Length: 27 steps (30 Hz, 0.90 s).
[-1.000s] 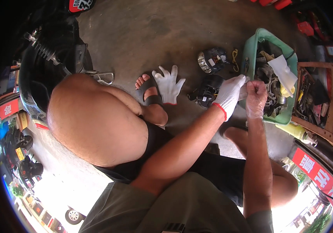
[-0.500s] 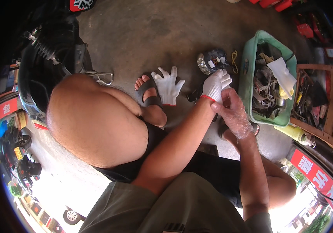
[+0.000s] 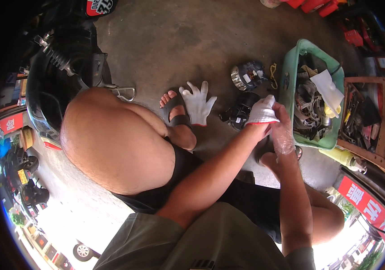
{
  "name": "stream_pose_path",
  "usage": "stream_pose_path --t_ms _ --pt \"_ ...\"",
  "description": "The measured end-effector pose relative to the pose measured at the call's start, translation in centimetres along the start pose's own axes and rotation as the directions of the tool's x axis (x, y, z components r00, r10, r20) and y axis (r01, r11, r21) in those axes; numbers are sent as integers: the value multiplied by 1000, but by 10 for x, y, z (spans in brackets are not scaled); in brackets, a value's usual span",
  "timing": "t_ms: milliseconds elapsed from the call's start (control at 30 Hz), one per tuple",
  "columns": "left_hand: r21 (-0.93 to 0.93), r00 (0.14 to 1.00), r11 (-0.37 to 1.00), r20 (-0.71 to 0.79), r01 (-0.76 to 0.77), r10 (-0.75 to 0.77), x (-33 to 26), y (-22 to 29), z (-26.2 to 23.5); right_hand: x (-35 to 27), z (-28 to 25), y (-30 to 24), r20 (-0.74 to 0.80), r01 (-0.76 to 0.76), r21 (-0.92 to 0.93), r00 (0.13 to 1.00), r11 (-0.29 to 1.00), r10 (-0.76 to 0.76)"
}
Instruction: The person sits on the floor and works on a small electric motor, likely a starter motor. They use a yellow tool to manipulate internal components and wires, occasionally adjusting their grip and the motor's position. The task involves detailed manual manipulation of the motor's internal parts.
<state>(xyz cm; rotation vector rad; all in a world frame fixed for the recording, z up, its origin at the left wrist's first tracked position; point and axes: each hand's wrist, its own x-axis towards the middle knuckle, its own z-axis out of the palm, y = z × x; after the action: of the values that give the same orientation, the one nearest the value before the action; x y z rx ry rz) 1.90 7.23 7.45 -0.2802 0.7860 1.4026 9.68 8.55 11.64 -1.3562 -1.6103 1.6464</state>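
Gloving up beside the green basket [image 3: 287,81].

I see my left hand [image 3: 262,111] in a white knit glove with a red cuff, fingers curled together. My right hand [image 3: 283,131], in a thin clear glove, pinches that cuff at the wrist. Spare white glove [image 3: 198,103] lies flat on the concrete, well left of the basket, just beside my sandalled foot [image 3: 174,110].

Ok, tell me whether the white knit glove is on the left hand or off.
On. The white knit glove with red cuff covers the left hand to the wrist, and the right hand, in clear plastic, touches its cuff.
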Motion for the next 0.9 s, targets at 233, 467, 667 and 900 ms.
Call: stream_pose_path --t_ms 233,467,667,900 --pt "253 995 965 -44 -70 84 0 -16 11 11 4 15 -236 66 34 970 997 -56" --pt "170 964 955 155 -243 218 0 -35 9 30 -23 32 -316 148 -127 931 981 -182" --pt "-163 981 972 64 -168 181 -4 20 -9 10 -29 -32 170 -252 330 964 909 206" --pt "-7 992 992 7 -128 128 -18 2 21 33 -33 14 -172 54 52 984 997 -44"
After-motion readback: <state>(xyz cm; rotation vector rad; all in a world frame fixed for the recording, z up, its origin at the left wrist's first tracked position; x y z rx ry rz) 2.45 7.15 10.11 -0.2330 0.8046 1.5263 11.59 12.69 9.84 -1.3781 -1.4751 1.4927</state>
